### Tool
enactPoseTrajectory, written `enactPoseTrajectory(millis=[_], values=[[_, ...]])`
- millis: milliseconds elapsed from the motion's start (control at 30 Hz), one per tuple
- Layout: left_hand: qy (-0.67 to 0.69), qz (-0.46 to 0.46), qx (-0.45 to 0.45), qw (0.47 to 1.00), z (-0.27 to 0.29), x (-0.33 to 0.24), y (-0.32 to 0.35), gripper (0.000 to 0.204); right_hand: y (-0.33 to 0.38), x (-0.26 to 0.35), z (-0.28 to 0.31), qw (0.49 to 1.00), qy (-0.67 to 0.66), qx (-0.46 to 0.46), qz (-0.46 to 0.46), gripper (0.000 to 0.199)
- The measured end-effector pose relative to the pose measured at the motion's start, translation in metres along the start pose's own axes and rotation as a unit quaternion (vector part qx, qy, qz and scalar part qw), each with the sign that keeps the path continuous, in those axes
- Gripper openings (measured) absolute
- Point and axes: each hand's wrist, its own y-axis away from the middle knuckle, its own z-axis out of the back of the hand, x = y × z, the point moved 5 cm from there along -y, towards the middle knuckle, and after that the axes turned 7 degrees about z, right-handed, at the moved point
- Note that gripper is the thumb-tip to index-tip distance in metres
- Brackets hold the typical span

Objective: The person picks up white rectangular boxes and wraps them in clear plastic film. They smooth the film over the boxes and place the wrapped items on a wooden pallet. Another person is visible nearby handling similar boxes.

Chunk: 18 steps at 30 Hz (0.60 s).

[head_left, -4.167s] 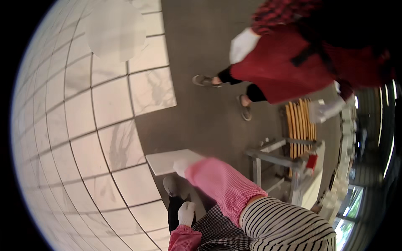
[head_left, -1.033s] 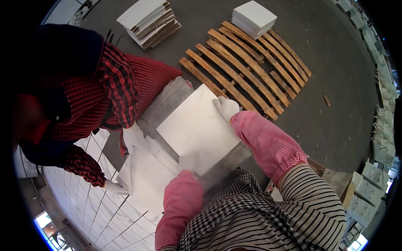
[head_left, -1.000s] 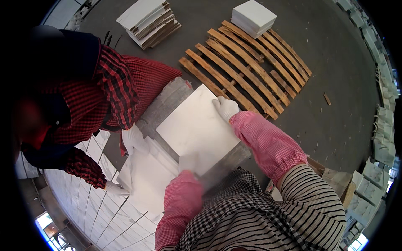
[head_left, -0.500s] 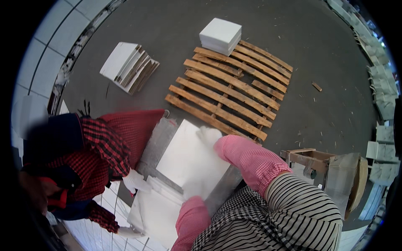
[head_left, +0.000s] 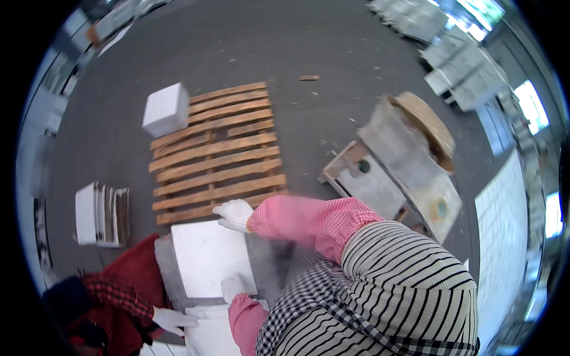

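Observation:
A white square board (head_left: 211,258) lies on a grey work surface (head_left: 168,270) in front of me. My right hand (head_left: 233,215), in a white glove, is at its far right corner with fingers stretched to the left. At the near right corner my gloved left hand (head_left: 233,288) rests against the board, its fingers slightly blurred and seeming extended. Neither hand visibly grips anything. More white boards (head_left: 211,333) lie nearer to me, and a co-worker's gloved hand (head_left: 172,319) touches them from the left.
Beyond the surface lies a wooden pallet (head_left: 217,154), a white stack (head_left: 166,110) on its far left corner. Another stack of boards (head_left: 101,213) stands on the floor at left. A wooden crate (head_left: 371,184) and a plastic-lined carton (head_left: 415,127) stand at right. The co-worker's sleeve (head_left: 116,293) is close by.
My view has swung to the right, so the pallet and stacks appear farther left. My right hand has gone from on the board to its far corner; my left remains near the close edge.

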Motion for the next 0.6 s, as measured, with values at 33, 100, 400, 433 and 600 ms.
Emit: enactPoseTrajectory(millis=[33,100,400,433,600], values=[[0.015,0.009,-0.020,1.000,0.007,-0.013,0.013,0.059,0.026,-0.016,0.025,0.999,0.009,-0.034,-0.007,0.035],[0.012,-0.054,-0.054,0.997,-0.009,-0.026,0.021,0.058,0.087,-0.049,0.092,0.992,-0.026,-0.108,-0.061,0.029],[0.064,-0.199,0.034,0.977,-0.061,-0.037,0.093,0.051,0.330,-0.145,0.296,0.891,0.086,-0.381,-0.229,0.040],[0.065,-0.190,0.009,0.980,-0.042,-0.041,0.123,0.052,0.346,-0.121,0.320,0.864,0.094,-0.444,-0.218,0.036],[0.066,-0.204,0.097,0.972,-0.051,-0.078,0.159,0.052,0.471,-0.248,0.362,0.784,0.101,-0.454,-0.411,0.032]])
